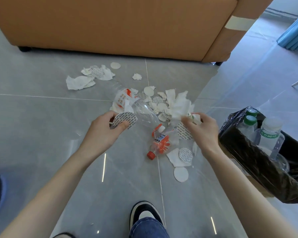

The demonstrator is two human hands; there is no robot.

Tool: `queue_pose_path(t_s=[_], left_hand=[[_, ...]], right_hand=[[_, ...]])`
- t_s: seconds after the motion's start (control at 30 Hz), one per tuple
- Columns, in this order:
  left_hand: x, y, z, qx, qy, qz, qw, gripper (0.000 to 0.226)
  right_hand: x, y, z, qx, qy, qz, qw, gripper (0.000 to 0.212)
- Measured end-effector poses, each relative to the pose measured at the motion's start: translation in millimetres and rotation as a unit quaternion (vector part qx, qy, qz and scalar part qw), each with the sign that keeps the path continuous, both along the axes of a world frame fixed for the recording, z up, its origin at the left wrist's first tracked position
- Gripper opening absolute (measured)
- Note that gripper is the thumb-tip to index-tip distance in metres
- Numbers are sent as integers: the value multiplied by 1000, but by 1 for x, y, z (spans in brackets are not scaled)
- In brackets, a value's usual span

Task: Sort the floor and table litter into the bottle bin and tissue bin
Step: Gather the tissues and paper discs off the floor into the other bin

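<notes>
Left hand [107,131] pinches a round printed disc [127,119] between thumb and fingers, low over the litter pile. Right hand [204,130] is curled round a tissue wad [180,106], bunched with small scraps I can't identify. Between the hands a large clear bottle [142,111] lies on its side, label torn and neck end nearer the person. Just below it is a small bottle [157,145] with a red cap, also on its side. Loose tissues [79,82] and white discs [181,174] are scattered over the grey floor [41,117], some near the sofa [110,28]. The bottle bin [239,148], black-lined, stands just right of the right hand with capped bottles upright inside; the tissue bin is not in view. Handling, judged: tissue is soft, near weightless and compresses, so bunch it anywhere. Discs are thin and flat and likely need an edge lifted off the tile. Empty bottles are light, slick and crushable, so take them round the body or neck. A shoe [144,213] shows at the bottom edge.
</notes>
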State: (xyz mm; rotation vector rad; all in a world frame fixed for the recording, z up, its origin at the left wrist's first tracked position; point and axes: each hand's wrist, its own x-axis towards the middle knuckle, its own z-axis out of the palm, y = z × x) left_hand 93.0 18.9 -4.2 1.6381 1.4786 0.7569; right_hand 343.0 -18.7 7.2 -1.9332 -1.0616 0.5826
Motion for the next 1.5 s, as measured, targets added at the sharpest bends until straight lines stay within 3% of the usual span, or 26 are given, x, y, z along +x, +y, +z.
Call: queue_pose_path(t_s=[0.17, 0.33, 0.5, 0.63, 0.77, 0.87, 0.97, 1.13, 1.23, 1.5], left_hand=[[-43, -10, 46, 16, -25, 69, 997, 19], [-106, -34, 92, 56, -49, 161, 984, 8], [-175, -72, 119, 80, -33, 245, 966, 16], [-225, -108, 122, 77, -2, 316, 946, 21], [-266, -137, 114, 63, 34, 376, 924, 20], [-287, -149, 107, 41, 77, 405, 910, 15], [-302, -154, 96, -24, 90, 374, 923, 9], [-305, -152, 83, -139, 107, 328, 928, 66], [-301, -147, 81, -111, 121, 323, 932, 66], [-249, -93, 94, -39, 90, 271, 957, 48]], right_hand=[[-56, 20, 55, 12, 29, 129, 991, 8], [-129, 23, 102, 23, 54, 251, 966, 5], [-221, 20, 133, 32, 77, 383, 920, 19], [-298, 13, 151, 22, 113, 470, 875, 7], [-364, 3, 159, 16, 137, 529, 837, 22], [-402, -5, 146, -8, 136, 543, 829, 21], [-427, -8, 117, -55, 89, 557, 824, 22], [-431, -4, 79, -173, 46, 614, 769, 64], [-421, 0, 74, -179, 81, 601, 775, 61], [-340, 20, 63, -193, 132, 475, 848, 39]])
